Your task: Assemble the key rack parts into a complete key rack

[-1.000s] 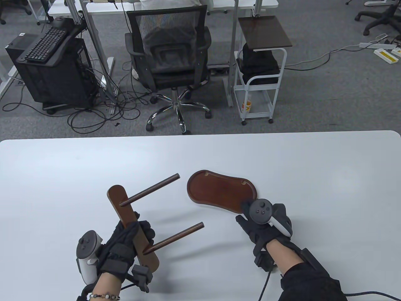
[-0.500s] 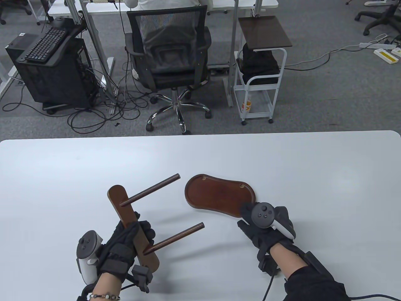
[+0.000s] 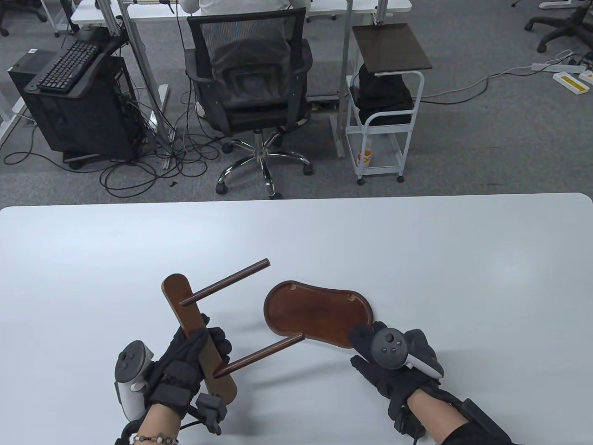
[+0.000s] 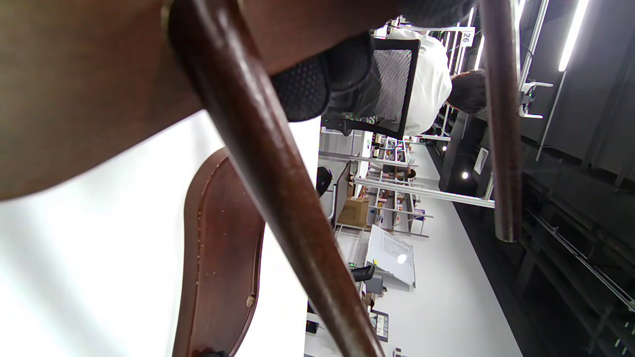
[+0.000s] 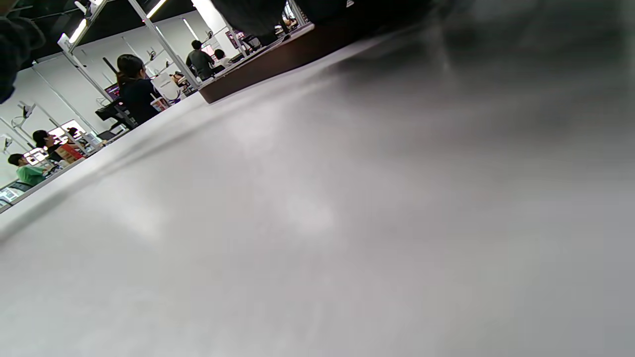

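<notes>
My left hand point(image 3: 194, 354) grips a dark wooden bar point(image 3: 183, 306) that carries two wooden rods point(image 3: 229, 281), both pointing up and to the right. The near rod point(image 3: 261, 353) reaches the left end of the brown wooden base tray point(image 3: 315, 313). My right hand point(image 3: 377, 350) holds that tray by its right end, flat on the white table point(image 3: 417, 250). The tray's far rim shows two small holes. In the left wrist view the near rod point(image 4: 268, 163) crosses in front of the tray point(image 4: 218, 248). The right wrist view shows only the tray's edge point(image 5: 258, 64).
Beyond the table's far edge stand an office chair point(image 3: 250, 83), a white cart point(image 3: 384, 102) and a computer tower point(image 3: 74, 102) on the floor.
My right hand has drawn the base tray toward me and to the left, so its left end now meets the near rod. My left hand and the bar have barely moved.
</notes>
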The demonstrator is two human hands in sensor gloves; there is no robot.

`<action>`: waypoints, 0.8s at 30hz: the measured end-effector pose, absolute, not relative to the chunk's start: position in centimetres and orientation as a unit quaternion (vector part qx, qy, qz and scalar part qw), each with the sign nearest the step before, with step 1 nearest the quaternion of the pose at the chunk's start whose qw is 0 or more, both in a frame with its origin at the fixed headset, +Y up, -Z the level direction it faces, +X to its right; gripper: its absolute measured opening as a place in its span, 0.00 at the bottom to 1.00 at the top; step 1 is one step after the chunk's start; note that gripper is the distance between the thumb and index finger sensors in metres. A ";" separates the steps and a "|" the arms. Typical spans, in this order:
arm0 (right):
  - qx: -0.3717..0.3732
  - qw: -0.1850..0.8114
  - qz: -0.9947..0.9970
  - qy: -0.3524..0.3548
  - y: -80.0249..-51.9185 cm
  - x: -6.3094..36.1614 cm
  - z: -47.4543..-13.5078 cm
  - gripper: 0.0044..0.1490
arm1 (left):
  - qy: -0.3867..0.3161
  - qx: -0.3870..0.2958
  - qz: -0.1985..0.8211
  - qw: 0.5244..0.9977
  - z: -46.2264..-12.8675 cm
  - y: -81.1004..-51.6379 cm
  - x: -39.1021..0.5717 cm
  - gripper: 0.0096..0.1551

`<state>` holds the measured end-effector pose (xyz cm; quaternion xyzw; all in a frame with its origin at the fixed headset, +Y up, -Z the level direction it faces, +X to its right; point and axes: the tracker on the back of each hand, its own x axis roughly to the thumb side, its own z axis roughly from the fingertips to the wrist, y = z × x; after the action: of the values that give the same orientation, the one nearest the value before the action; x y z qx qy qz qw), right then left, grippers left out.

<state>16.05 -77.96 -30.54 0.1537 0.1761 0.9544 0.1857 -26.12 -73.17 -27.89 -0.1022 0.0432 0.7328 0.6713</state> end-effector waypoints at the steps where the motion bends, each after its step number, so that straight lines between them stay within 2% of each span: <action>1: 0.157 0.187 0.953 0.180 -78.0 16.0 -30.1 0.36 | 0.043 -0.103 0.732 0.672 -27.9 -73.2 -26.1 0.33; 24: 0.241 0.178 0.936 0.182 -77.6 15.7 -26.0 0.32 | 0.043 -0.117 0.722 0.680 -27.9 -73.6 -25.7 0.33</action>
<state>15.75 -77.56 -25.96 0.2412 0.1824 0.9364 0.1779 -25.66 -73.58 -27.87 -0.1166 0.0426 0.7223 0.6804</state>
